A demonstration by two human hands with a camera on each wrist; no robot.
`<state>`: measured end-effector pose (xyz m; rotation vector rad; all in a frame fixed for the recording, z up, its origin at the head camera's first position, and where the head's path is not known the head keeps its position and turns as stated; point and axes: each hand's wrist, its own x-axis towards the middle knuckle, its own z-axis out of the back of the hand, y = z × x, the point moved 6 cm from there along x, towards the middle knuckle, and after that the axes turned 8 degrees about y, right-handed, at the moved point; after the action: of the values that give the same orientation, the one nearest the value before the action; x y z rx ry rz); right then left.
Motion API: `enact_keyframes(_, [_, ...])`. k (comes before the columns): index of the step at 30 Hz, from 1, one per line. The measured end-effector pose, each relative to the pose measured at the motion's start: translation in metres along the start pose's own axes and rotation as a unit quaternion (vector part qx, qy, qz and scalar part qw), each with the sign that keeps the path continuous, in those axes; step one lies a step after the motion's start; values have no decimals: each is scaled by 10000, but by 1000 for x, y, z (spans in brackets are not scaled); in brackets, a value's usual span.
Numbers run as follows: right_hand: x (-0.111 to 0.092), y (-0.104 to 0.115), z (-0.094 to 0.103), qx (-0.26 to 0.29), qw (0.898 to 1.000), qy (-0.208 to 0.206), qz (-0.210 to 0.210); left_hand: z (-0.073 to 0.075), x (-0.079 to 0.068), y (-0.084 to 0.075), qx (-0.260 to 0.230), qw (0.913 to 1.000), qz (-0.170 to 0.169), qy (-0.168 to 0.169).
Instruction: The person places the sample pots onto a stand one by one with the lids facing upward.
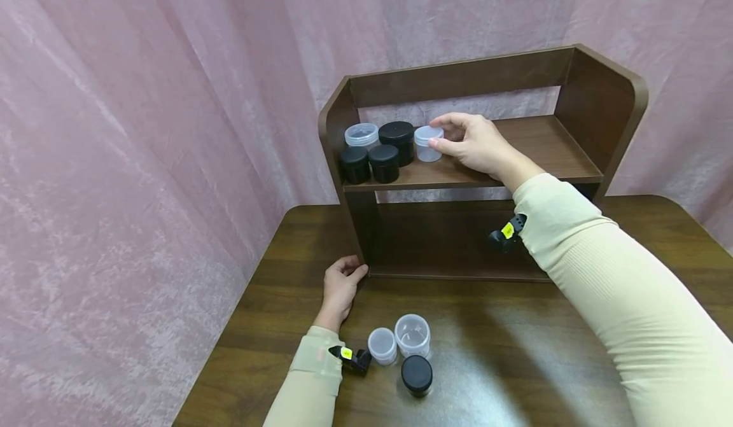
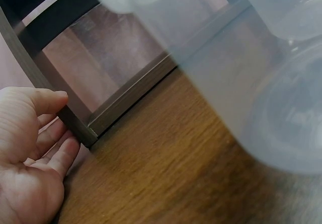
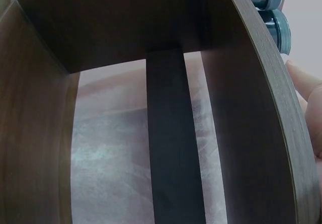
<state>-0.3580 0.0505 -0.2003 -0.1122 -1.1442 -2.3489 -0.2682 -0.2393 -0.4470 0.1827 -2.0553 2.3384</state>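
Observation:
On the upper deck of a brown shelf (image 1: 446, 174), my right hand (image 1: 481, 146) pinches a small clear jar with a frosted lid (image 1: 427, 151) between thumb and fingers. Its base sits at the deck. Immediately left of it stand a larger black jar (image 1: 397, 139), a wider clear jar (image 1: 361, 135) and two small black jars (image 1: 384, 165) in front. Down at the shelf's lower left corner, my left hand (image 1: 340, 287) touches the side panel (image 2: 76, 128) with loosely bent fingers. The right wrist view mostly shows the shelf's underside; the held jar is hidden there.
Near the left forearm, a small clear jar (image 1: 382, 345), a larger clear jar (image 1: 412, 334) and a black-lidded jar (image 1: 417, 375) stand together on the wooden table (image 1: 492, 350). A pink curtain (image 1: 172, 128) hangs behind and to the left.

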Motion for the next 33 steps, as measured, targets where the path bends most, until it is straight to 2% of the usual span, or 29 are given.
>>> enact_keyframes(14, [-2, 1, 0, -58, 10000, 38, -27, -1, -1, -1, 53, 10000, -31, 10])
enact_keyframes(33, [-3, 0, 0, 213, 9997, 43, -66, 0, 1, 4, -83, 10000, -6, 33])
